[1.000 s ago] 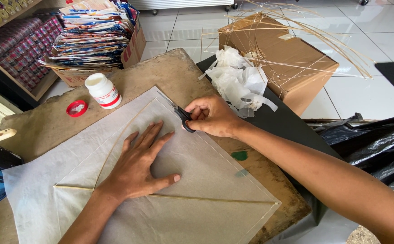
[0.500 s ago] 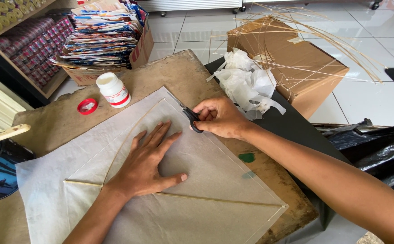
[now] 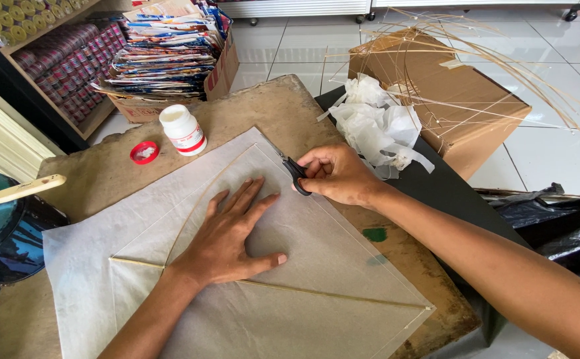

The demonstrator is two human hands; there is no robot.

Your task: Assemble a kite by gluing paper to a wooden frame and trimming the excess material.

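Note:
A thin white paper sheet lies on a worn wooden table, with a kite frame of thin bamboo sticks on top of it. My left hand presses flat on the paper, fingers spread, beside the curved stick. My right hand grips black-handled scissors at the paper's upper right edge; the blades point toward the sheet's top corner.
A white glue bottle and its red cap stand at the table's back. Crumpled white paper scraps lie to the right, next to a cardboard box with bent bamboo sticks. A box of stacked printed sheets sits behind.
The view has shifted slightly. My right hand with the scissors has stayed at the paper's upper edge, and my left hand remains flat on the sheet.

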